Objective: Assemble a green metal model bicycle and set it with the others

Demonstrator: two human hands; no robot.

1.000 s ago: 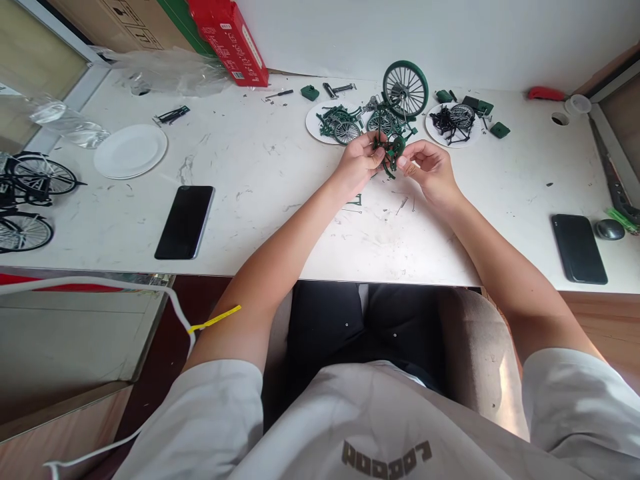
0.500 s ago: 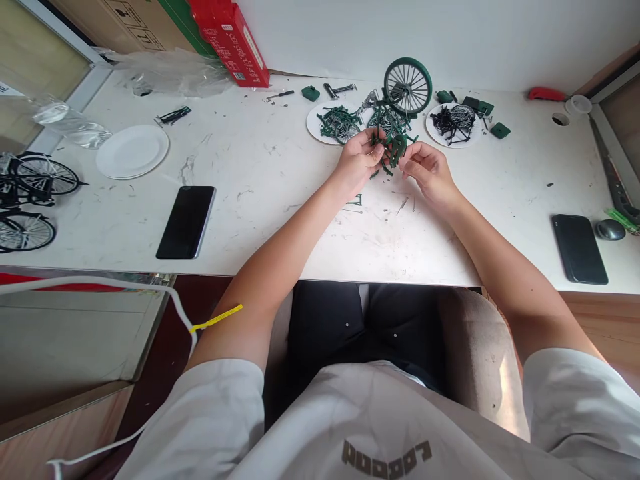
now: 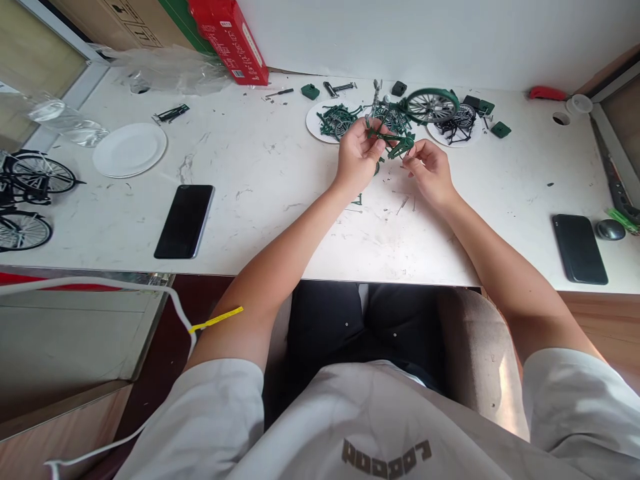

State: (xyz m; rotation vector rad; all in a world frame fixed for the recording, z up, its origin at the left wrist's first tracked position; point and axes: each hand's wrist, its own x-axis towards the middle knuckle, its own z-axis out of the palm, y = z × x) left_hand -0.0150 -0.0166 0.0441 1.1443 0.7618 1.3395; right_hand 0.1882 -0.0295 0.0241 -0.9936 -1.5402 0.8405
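My left hand (image 3: 359, 152) is closed around the frame of a green model bicycle (image 3: 397, 143), held above the table. Its spoked wheel (image 3: 432, 106) points to the back right and lies nearly flat. Close against the frame's right side is my right hand (image 3: 431, 168), its thumb and fingers pinched together; whatever is between the fingertips is too small to name. Behind the hands, a white plate (image 3: 315, 127) bears green bicycle parts. Black parts lie on another plate (image 3: 474, 137) to the right. Thin pins (image 3: 402, 205) rest on the table just in front of my hands.
A phone (image 3: 185, 221) and a bare white plate (image 3: 130, 151) lie on the left, beside black model bicycles (image 3: 30, 175). A red box (image 3: 235, 47) stands at the back. On the right are a second phone (image 3: 580, 249) and a red object (image 3: 547, 93).
The green bicycle has turned in my left hand: its wheel has tipped from upright to nearly flat and swung right, now partly over the black parts. My right hand has barely moved.
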